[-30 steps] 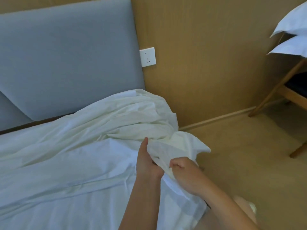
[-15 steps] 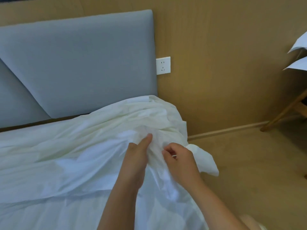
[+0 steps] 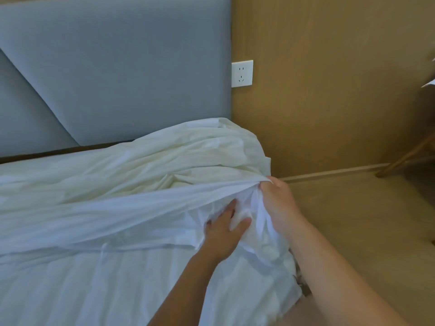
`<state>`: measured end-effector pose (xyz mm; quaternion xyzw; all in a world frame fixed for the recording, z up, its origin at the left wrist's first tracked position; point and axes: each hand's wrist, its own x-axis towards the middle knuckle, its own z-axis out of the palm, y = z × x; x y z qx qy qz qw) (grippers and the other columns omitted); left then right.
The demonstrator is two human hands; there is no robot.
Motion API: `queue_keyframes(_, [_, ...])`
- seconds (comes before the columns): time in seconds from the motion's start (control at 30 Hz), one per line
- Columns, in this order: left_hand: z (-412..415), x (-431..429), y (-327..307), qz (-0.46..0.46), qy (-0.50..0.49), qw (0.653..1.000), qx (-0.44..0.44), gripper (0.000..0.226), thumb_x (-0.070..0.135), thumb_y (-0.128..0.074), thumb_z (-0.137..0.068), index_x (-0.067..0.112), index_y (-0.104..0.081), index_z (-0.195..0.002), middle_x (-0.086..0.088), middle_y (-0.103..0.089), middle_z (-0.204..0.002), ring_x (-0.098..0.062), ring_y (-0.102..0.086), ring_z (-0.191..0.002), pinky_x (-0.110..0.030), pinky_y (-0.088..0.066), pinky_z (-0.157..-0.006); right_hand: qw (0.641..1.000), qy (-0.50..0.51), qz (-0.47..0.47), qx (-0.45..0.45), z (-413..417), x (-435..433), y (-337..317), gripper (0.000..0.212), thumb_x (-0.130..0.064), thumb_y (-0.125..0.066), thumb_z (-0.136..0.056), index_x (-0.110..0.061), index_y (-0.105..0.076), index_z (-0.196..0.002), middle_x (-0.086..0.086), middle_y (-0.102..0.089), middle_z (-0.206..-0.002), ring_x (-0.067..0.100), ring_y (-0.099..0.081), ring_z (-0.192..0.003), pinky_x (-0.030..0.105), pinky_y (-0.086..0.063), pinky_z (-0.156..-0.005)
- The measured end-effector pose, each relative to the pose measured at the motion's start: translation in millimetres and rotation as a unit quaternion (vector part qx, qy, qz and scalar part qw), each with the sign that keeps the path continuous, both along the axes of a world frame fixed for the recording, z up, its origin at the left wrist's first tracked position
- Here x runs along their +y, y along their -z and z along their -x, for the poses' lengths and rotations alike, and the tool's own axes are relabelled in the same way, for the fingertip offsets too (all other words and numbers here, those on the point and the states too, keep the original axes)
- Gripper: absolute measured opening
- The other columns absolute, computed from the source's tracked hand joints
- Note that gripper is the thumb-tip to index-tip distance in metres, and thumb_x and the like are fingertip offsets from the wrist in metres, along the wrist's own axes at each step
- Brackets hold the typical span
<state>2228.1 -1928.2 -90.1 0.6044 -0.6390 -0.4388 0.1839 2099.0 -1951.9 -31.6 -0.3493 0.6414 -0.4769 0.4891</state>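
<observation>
Duvet cover [image 3: 131, 208], thin white cloth by the look of it, lies across the bed's far right corner. It is drawn into a taut band from the left edge to the right hand [image 3: 279, 203]. That hand has its fingers curled tight round the bunched edge, just above the mattress corner. The left hand [image 3: 223, 234] is just beside it, pushed into the loose folds. Its fingertips are buried in cloth, so I cannot tell whether it pinches or only presses.

I'd judge the fabric light, soft, limp and a little slippery. It will sag wherever it is not held, so a hem or corner seam gives the surest hold, with the 2 hands spread well apart.

Beyond it the cream duvet [image 3: 179, 161] lies heaped, bulkier and likely to drag. Behind stands the grey headboard [image 3: 117, 67]. To its right is a white socket [image 3: 242, 73] on the wood-panelled wall [image 3: 329, 102], with beige floor [image 3: 364, 220] below.
</observation>
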Motion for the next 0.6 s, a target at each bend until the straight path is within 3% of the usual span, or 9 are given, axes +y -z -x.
queue_keyframes(0.07, [-15.0,17.0,43.5,-0.026,0.07,0.969,-0.235,0.059,0.054,-0.035,-0.095,0.028,-0.022,-0.147,0.004,-0.046,-0.141,-0.018,-0.038,-0.134,-0.043,-0.013,-0.115,0.999,0.004,-0.033,-0.015,4.6,-6.5,7.4,0.028,-0.009,-0.038,-0.089,-0.011,-0.067,-0.091,0.015,-0.067,-0.099,0.037,-0.061,-0.096,0.038,-0.049,-0.088])
queue_keyframes(0.1, [-23.2,28.4,59.4,-0.058,0.105,0.948,-0.295,0.053,0.049,-0.031,-0.098,0.026,-0.026,-0.145,0.0,-0.049,-0.14,-0.021,-0.041,-0.131,-0.041,-0.017,-0.112,0.998,0.009,-0.055,-0.029,5.6,-7.2,10.7,0.027,-0.009,-0.038,-0.087,-0.011,-0.065,-0.088,0.013,-0.065,-0.097,0.035,-0.059,-0.089,0.037,-0.047,-0.086])
queue_keyframes(0.17, [-34.7,49.8,77.5,-0.09,0.124,0.936,-0.318,0.039,0.035,-0.03,-0.099,0.026,-0.037,-0.136,-0.004,-0.054,-0.133,-0.024,-0.05,-0.122,-0.035,-0.03,-0.102,0.994,0.029,-0.093,-0.057,5.0,-5.7,16.6,0.024,-0.008,-0.037,-0.08,-0.017,-0.058,-0.086,0.004,-0.049,-0.09,0.027,-0.038,-0.08,0.037,-0.034,-0.074])
queue_keyframes(0.27, [-40.2,54.6,75.1,0.036,0.022,0.948,-0.317,0.039,0.031,-0.035,-0.096,0.026,-0.041,-0.135,-0.001,-0.054,-0.127,-0.021,-0.053,-0.113,-0.03,-0.036,-0.091,0.99,0.014,-0.12,-0.066,6.4,-1.9,23.1,0.028,-0.007,-0.038,-0.076,-0.02,-0.057,-0.092,0.002,-0.042,-0.091,0.025,-0.031,-0.082,0.039,-0.025,-0.072])
queue_keyframes(0.37, [-34.0,35.6,64.8,0.164,-0.01,0.943,-0.29,0.072,0.024,-0.052,-0.087,0.025,-0.016,-0.149,-0.001,-0.025,-0.151,-0.023,-0.024,-0.138,-0.033,-0.022,-0.109,0.993,-0.02,-0.115,-0.017,11.0,0.8,19.7,0.026,-0.007,-0.04,-0.084,-0.005,-0.064,-0.094,0.013,-0.055,-0.086,0.027,-0.047,-0.077,0.035,-0.036,-0.071])
queue_keyframes(0.43, [-23.8,15.0,63.6,0.137,0.052,0.933,-0.328,0.086,0.015,-0.053,-0.083,0.024,-0.001,-0.151,0.002,-0.002,-0.159,-0.025,0.003,-0.145,-0.043,-0.003,-0.116,0.994,-0.02,-0.11,0.012,13.1,-2.3,16.4,0.022,-0.006,-0.04,-0.084,-0.006,-0.062,-0.085,0.013,-0.054,-0.08,0.023,-0.047,-0.072,0.031,-0.036,-0.067])
queue_keyframes(0.47, [-18.8,7.5,66.8,0.106,0.074,0.923,-0.362,0.084,0.014,-0.051,-0.086,0.022,0.002,-0.151,0.002,0.001,-0.159,-0.026,0.007,-0.145,-0.048,0.002,-0.115,0.993,-0.02,-0.115,0.031,13.3,-3.8,15.0,0.017,-0.006,-0.041,-0.084,-0.01,-0.056,-0.076,0.01,-0.047,-0.072,0.021,-0.041,-0.066,0.029,-0.032,-0.062])
queue_keyframes(0.53, [-13.8,-0.6,75.5,0.067,0.087,0.899,-0.424,0.062,0.018,-0.043,-0.094,0.017,-0.017,-0.15,-0.002,-0.022,-0.154,-0.024,-0.012,-0.144,-0.051,0.003,-0.114,0.988,-0.032,-0.136,0.061,12.9,-5.1,15.4,0.019,-0.008,-0.042,-0.085,-0.015,-0.045,-0.068,0.006,-0.038,-0.068,0.018,-0.033,-0.062,0.027,-0.026,-0.058])
queue_keyframes(0.6, [-16.4,-0.1,80.7,0.068,0.072,0.895,-0.435,0.04,0.017,-0.035,-0.097,0.02,-0.048,-0.134,0.001,-0.054,-0.129,-0.018,-0.043,-0.126,-0.046,0.001,-0.116,0.985,-0.034,-0.165,0.023,11.3,-3.3,20.3,0.012,-0.009,-0.043,-0.085,-0.014,-0.052,-0.078,0.008,-0.042,-0.078,0.021,-0.037,-0.072,0.032,-0.03,-0.066])
